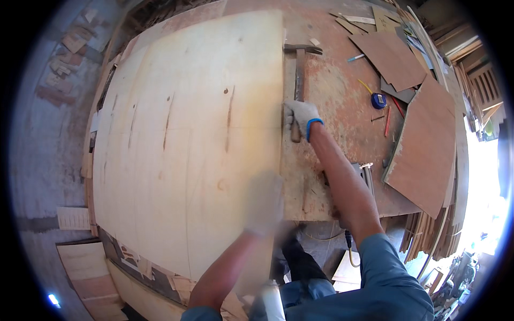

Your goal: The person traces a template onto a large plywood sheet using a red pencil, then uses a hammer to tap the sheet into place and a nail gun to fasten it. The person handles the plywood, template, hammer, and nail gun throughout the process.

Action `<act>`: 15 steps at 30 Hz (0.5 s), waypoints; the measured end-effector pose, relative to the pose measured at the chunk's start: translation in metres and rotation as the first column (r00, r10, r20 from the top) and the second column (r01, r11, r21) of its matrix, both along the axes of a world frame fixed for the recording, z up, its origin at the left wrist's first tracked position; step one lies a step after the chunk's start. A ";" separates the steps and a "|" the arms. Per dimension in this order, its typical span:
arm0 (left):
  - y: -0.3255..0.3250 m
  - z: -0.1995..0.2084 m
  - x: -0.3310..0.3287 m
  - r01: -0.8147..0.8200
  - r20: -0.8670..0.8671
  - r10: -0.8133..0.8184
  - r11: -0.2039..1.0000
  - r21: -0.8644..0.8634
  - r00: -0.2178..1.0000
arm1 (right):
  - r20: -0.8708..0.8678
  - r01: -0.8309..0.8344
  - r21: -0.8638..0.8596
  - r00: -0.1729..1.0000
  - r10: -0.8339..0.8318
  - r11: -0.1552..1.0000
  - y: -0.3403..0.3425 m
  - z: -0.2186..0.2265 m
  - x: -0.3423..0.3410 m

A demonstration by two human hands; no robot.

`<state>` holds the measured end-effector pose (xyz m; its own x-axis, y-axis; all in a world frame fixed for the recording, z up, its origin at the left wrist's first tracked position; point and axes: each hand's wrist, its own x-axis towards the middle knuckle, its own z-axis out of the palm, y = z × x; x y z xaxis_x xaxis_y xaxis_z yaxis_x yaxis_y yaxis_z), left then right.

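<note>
A large pale plywood sheet covers the left and middle of the work table, with several dark slits and knots on its face. My right hand, in a light glove with a blue cuff, is closed around the handle of a claw hammer. The hammer lies along the sheet's right edge, head pointing away from me, and the handle's end shows below my hand. Near the sheet's lower right edge is my gloved left hand, smeared by motion, so its fingers cannot be made out.
A blue tape measure, a red pencil and a marker lie on the table's right. Brown board offcuts are beyond them. A metal tool is partly hidden by my right forearm; a hose hangs below the table's edge.
</note>
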<state>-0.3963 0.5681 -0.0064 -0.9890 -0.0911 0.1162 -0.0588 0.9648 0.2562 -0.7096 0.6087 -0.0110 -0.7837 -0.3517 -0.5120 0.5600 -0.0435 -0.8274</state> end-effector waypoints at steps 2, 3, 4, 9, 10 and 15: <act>-0.002 -0.002 0.002 -0.005 0.016 0.006 0.999 -0.032 1.000 | -0.037 -0.056 0.024 0.998 0.057 0.998 0.012 0.011 -0.001; -0.002 -0.002 0.001 -0.004 0.022 0.005 0.999 -0.049 1.000 | -0.025 -0.016 0.031 1.000 0.017 0.999 0.013 0.013 -0.005; -0.002 -0.002 0.001 -0.008 0.029 0.010 0.999 -0.049 1.000 | -0.044 0.000 0.035 0.999 0.001 0.999 0.013 0.011 -0.016; -0.004 0.006 0.000 -0.007 0.126 0.015 0.998 -0.065 0.992 | -0.118 0.145 -0.034 0.982 -0.148 0.989 -0.002 -0.007 -0.091; -0.009 -0.001 0.009 -0.014 0.132 0.031 0.992 -0.129 0.991 | -0.034 0.189 -0.075 0.981 -0.192 0.979 -0.022 0.000 -0.090; 0.000 -0.011 -0.009 0.100 0.061 -0.093 0.986 -0.133 0.994 | -0.748 0.020 0.230 0.643 0.164 0.973 -0.013 -0.104 -0.211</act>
<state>-0.4053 0.5677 -0.0175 -0.9976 0.0180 0.0663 0.0259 0.9923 0.1213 -0.9202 0.5955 -0.1155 -0.9028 -0.3872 0.1872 -0.2747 0.1843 -0.9437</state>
